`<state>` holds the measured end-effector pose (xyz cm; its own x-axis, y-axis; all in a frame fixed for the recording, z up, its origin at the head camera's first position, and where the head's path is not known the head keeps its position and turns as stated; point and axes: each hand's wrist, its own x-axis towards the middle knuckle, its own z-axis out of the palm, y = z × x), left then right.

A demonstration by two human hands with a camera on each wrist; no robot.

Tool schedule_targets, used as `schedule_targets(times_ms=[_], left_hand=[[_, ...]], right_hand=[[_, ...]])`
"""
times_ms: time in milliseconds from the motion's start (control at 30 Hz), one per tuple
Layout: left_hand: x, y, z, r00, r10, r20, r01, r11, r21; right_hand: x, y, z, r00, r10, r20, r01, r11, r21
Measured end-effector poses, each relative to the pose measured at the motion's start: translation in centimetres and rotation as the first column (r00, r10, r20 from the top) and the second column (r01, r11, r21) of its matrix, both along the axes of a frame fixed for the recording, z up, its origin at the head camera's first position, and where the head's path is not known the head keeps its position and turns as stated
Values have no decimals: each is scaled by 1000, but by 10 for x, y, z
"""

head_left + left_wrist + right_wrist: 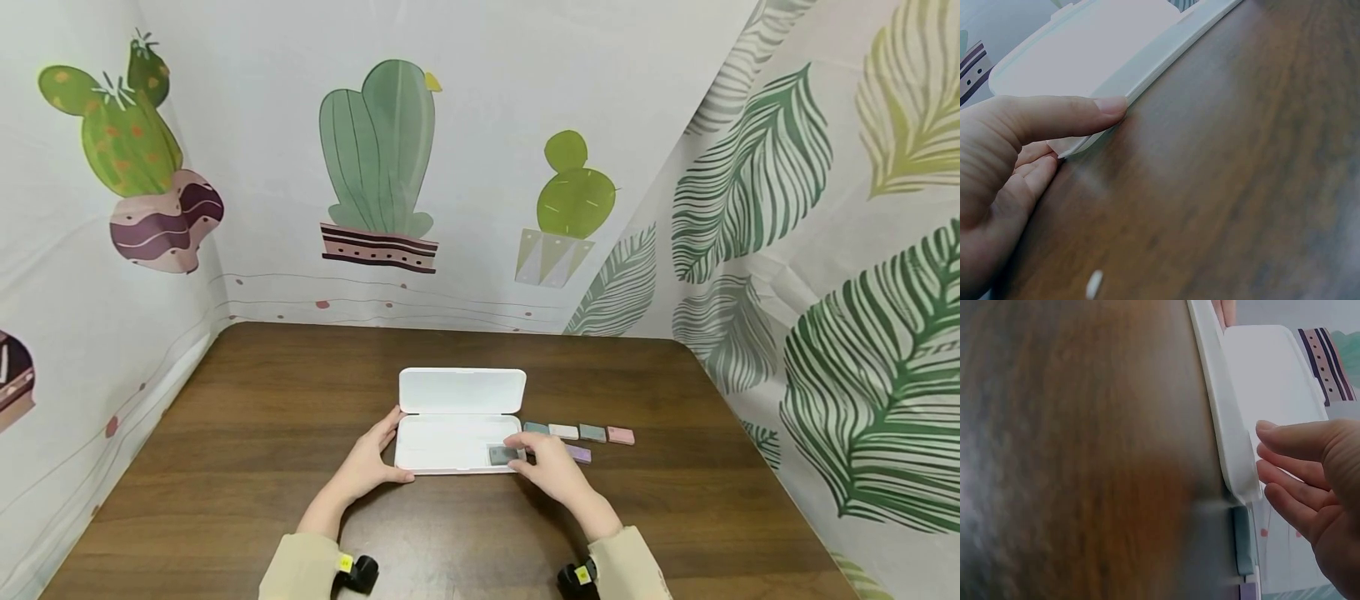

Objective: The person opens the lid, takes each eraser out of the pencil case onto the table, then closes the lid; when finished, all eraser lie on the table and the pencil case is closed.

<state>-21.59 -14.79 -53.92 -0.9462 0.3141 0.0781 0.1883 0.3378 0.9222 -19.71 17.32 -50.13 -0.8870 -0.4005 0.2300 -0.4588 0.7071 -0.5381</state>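
Observation:
A white pencil case [442,442] lies on the table with its lid [462,390] raised at the back. My left hand [365,467] holds the case's left end, thumb along the front edge and fingers at the side. In the left wrist view, the thumb [1110,106] presses on the rim. Inside the case's right end lies a dark grey block [501,455], eraser-like in shape. My right hand [551,468] is over that end, thumb and fingertips by the block. Nothing shows between them in the right wrist view, where the fingers [1297,494] bend loosely.
Right of the case, several small blocks lie on the brown table [262,400]: a white one [564,432], a grey-green one [592,433], a pink one [621,436] and a purple one [580,454]. A patterned cloth [480,167] hangs behind the table.

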Motion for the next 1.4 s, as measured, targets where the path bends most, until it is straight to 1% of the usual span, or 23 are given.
schedule_targets(times_ms=[267,433,500,567,667,733,800,900,1233,1400], left_hand=[[-1,0,-2,1000,-7,-16,7,1000,6],[-1,0,-3,1000,-8,-22,8,1000,4],[-1,0,-2,1000,-9,-20,9,1000,7],[-1,0,-2,1000,-9,-17,10,1000,7],[-1,0,-2,1000,-8,-11,8,1000,7],[-2,0,-3,1000,-5,-14,5,1000,0],[-2,-1,-3,1000,-2,-19,2,1000,-4],[-2,-1,-4,1000,-2,-24,2,1000,-8],[-2,-1,-5,1000,-4,-26,3,1000,-8],[-2,-1,-5,1000,-5,-31,5,1000,-13]], right_hand=[[-2,-5,-3,1000,14,4,-14,998,57],[-1,-7,-2,1000,14,15,-15,997,71],[-1,-8,-2,1000,18,6,-18,997,77],[-1,-8,-1,999,35,-32,-31,995,98],[-1,-9,-1,997,49,-58,-42,993,113],[-2,-10,0,998,45,-44,-40,993,111],[-2,-11,1,1000,27,-3,-26,995,100],[-3,-13,1,999,9,31,-12,995,100],[-3,-14,2,999,4,52,-9,996,92],[-3,-13,2,998,7,60,-14,993,114]])
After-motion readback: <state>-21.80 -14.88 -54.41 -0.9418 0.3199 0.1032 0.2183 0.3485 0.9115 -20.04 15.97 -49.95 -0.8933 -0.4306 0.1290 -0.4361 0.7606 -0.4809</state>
